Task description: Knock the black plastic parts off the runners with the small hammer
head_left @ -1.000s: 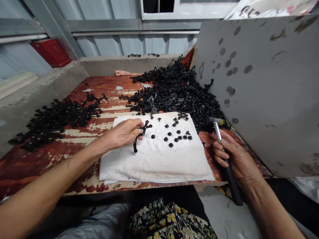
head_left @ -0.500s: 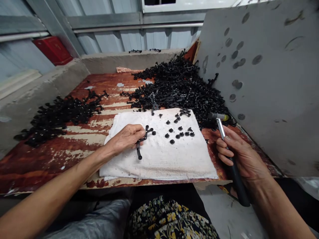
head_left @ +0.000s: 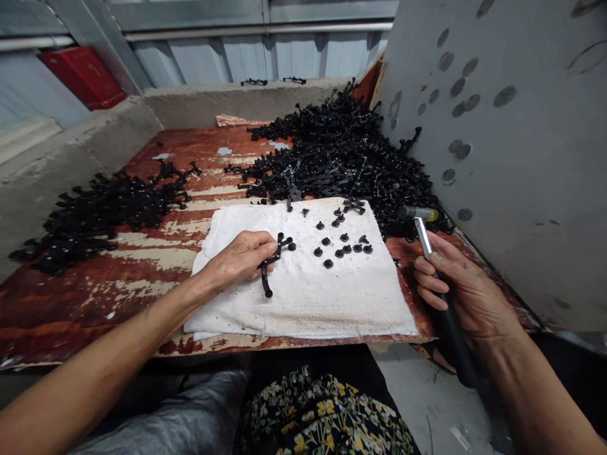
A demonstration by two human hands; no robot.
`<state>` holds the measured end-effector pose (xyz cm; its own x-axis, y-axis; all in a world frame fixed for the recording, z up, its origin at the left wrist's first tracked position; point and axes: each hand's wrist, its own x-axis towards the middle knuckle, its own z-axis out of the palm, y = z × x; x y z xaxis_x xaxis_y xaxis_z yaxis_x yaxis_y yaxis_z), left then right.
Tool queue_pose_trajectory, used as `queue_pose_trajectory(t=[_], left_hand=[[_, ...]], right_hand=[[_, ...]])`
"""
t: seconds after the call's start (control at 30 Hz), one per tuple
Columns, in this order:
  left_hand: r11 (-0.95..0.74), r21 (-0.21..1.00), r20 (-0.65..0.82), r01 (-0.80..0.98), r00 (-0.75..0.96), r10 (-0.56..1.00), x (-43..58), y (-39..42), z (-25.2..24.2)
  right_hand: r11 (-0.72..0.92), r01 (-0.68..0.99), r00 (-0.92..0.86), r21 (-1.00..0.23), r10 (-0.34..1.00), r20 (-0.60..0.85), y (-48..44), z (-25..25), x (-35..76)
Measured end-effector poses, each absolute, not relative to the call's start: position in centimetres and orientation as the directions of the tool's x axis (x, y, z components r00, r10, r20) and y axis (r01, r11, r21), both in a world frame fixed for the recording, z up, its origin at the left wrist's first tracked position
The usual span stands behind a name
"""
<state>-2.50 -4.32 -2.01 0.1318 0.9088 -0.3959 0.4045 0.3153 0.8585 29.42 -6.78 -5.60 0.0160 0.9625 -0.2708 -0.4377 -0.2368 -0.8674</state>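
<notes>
"How far along, from your end?"

"Left to right on my feed: the small pile [head_left: 109,205] looks done, I'd judge. The left hand [head_left: 246,256] pinches one bracket [head_left: 279,250] over the white cloth [head_left: 303,309]; that one seems unfinished."

"Which way does it point?"

"Forked end away and slightly right, curved tail toward the near edge; the long axis runs between. One cap [head_left: 292,247] sits at the fork, but I can't tell whether they're joined."

"Further right?"

"Loose caps [head_left: 328,263], unused, I think. Behind them, a far larger heap [head_left: 341,167], probably what's left. Then the right hand [head_left: 458,281], fingers wrapped around a hammer [head_left: 423,237]."
</notes>
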Motion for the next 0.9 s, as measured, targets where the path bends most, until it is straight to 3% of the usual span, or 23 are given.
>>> queue_pose_trajectory(t=[0.9], left_hand=[[0.242, 0.81, -0.371, 0.534, 0.149, 0.917, -2.47, -3.88, -2.71]], right_hand=[[-0.234, -0.434, 0.025, -0.87, 0.962, -0.271, -6.8, -5.59, 29.45]])
